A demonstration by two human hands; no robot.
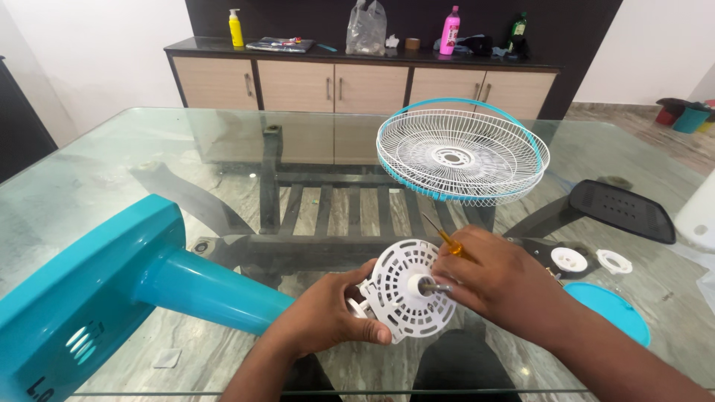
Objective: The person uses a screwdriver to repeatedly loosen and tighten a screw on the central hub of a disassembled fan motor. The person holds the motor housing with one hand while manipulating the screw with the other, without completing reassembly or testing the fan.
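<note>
A teal fan stand lies on its side on the glass table, its neck pointing right. At the neck's end sits a white round slotted motor cover with a metal shaft at its centre. My left hand grips the cover's left edge from below. My right hand touches the shaft with its fingertips and holds a screwdriver with a yellow handle, its blade pointing up and left.
A white wire fan guard with a teal rim rests further back. On the right lie a black plastic part, two white round caps, and a teal disc. A cabinet with bottles stands behind.
</note>
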